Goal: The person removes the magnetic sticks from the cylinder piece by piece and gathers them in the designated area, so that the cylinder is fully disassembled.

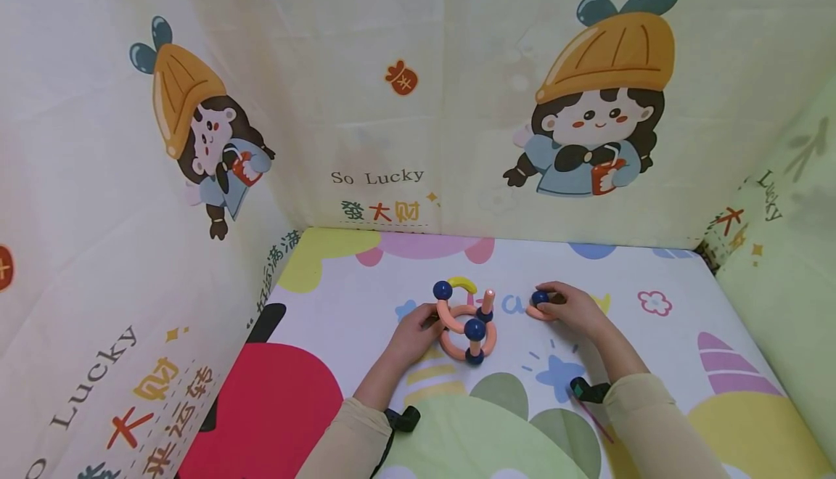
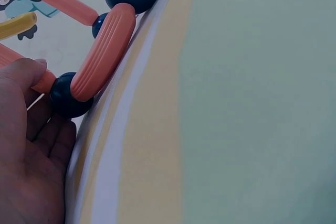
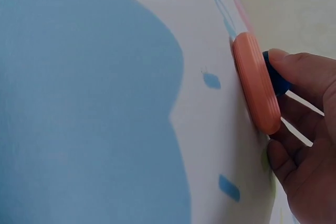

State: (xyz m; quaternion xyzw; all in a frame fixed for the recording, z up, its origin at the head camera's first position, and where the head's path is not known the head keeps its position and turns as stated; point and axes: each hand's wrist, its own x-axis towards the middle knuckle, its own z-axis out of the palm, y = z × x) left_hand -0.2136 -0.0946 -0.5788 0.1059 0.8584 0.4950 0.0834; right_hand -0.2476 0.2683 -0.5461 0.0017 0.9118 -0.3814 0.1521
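Ball-and-rod structure (image 1: 474, 329) stands on the printed tabletop (image 1: 620, 265), with the person's left hand (image 1: 416, 335) at its left side, thumb on a pink rod and fingers curled about a ball, hiding part of the frame. To the structure's right, well apart from it, the right hand (image 1: 578, 310) pinches a loose blue ball (image 1: 540, 297) between thumb and fingers; a pink curved piece (image 1: 541, 314) lies just under that ball. Nothing but bare tabletop lies between this pair and the structure. Nearer the person than the structure, each wrist bears a small black camera, the left one (image 1: 403, 419) and the right one (image 1: 590, 390), below beige sleeves. A dark object (image 1: 266, 323) lies left of the structure, by the tabletop's edge.

Around the structure the surface is white with coloured prints, including a large red shape to its left and a green one on its near side. Cream fabric (image 1: 470, 138) hangs behind it and on both sides, showing two large cartoon figures in orange hats.

Four blue balls show clearly in the structure, along with one yellow rod (image 1: 463, 284) at its far side; its pink rods overlap too much to count.
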